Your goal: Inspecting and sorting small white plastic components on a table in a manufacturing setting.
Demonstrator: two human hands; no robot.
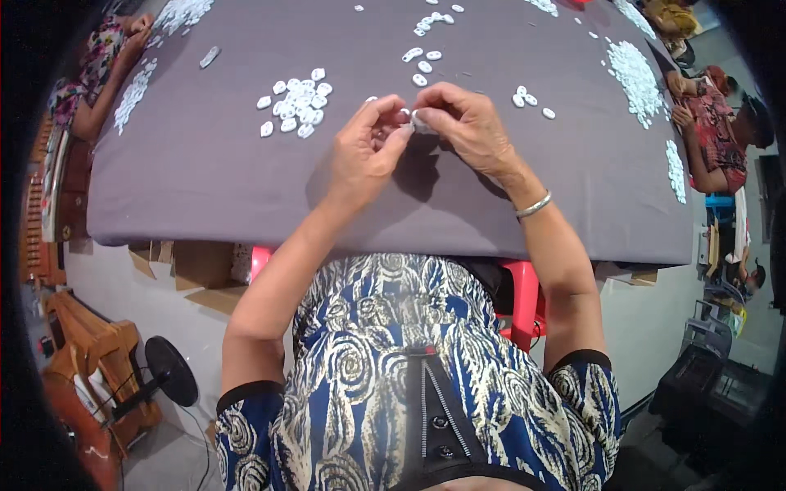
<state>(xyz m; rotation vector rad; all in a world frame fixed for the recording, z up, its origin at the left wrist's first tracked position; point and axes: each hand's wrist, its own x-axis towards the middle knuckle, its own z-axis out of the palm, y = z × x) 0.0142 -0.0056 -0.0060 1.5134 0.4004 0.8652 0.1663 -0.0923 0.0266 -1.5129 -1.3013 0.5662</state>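
Over the cloth-covered table my two hands meet, their fingertips almost touching. My left hand (368,147) pinches a small white plastic piece (404,113) between thumb and fingers. Pinched in my right hand (468,124) is another small white piece (415,117), close against the first. Fingers hide most of both pieces, so I cannot tell whether they are joined. To the left of my left hand lies a loose heap of white oval pieces (300,104) with small dark marks. Beyond my hands several more ovals (425,66) lie scattered, and a small group (524,97) sits right of my right hand.
The grey tablecloth (205,180) hangs over the near edge. Larger white heaps (636,78) lie at the right and far left. Other people sit at both sides, including a person in red patterned clothing (716,123). A cardboard box (205,266), a red chair (524,299) and a black fan (170,371) stand below.
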